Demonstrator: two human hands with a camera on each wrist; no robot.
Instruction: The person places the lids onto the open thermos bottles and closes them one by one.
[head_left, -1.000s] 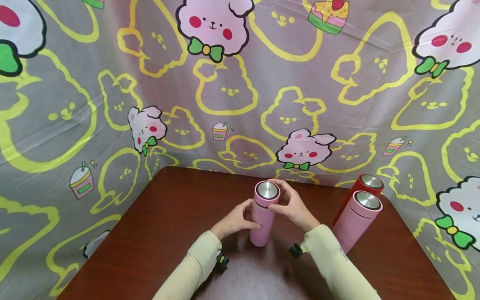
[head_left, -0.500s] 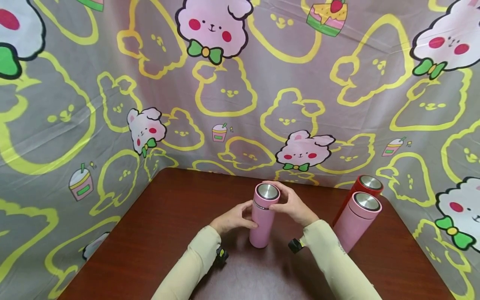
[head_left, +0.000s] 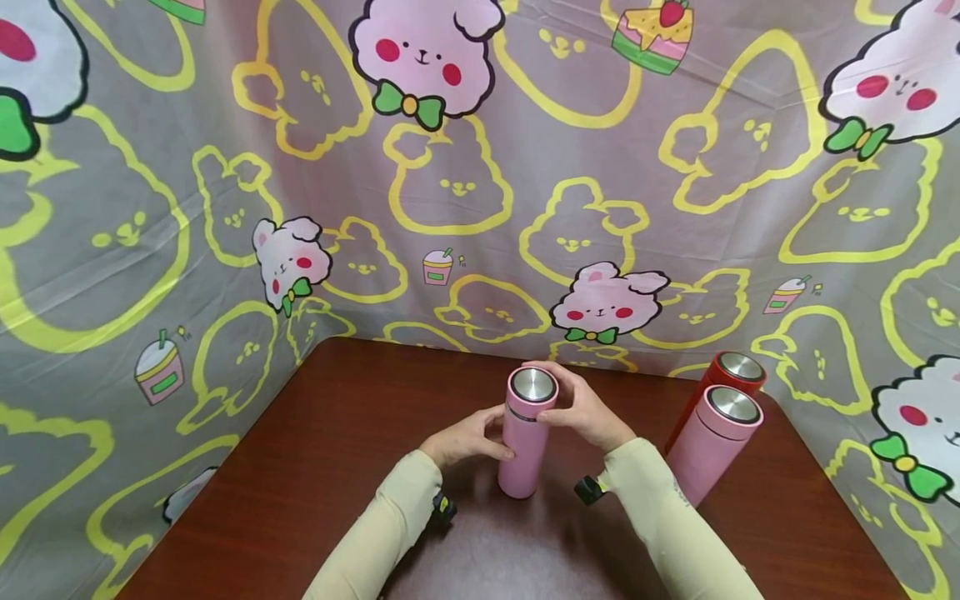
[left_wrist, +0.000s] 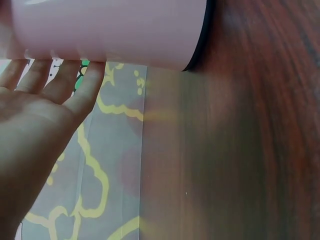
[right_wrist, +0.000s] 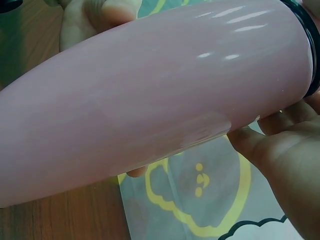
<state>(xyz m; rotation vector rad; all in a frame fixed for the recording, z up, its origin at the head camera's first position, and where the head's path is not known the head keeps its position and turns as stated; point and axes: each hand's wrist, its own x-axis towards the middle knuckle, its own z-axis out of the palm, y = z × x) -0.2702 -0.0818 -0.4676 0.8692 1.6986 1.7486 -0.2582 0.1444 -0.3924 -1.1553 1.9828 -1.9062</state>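
Observation:
A pink thermos flask [head_left: 522, 458] stands upright on the dark wooden table, between both hands. My left hand [head_left: 467, 437] grips its body from the left, thumb on the near side. My right hand [head_left: 588, 408] holds the pink lid [head_left: 534, 385] with its brushed-metal top, the thumb near the seam. A thin dark and silvery ring shows between lid and body. In the left wrist view the fingers [left_wrist: 87, 90] reach behind the flask. The right wrist view has the flask's body [right_wrist: 165, 95] across it, the right hand [right_wrist: 282, 155] beside the dark ring.
Close to my right forearm stands another pink flask [head_left: 708, 454], with a red flask [head_left: 731, 367] just behind it. A patterned cloth [head_left: 465, 250] hangs around the back and sides of the table [head_left: 315, 450].
My left thumb has drawn back slightly to the left on the flask. The ring under the lid looks brighter than a second ago. Both hands stay in place, and the view has shifted slightly.

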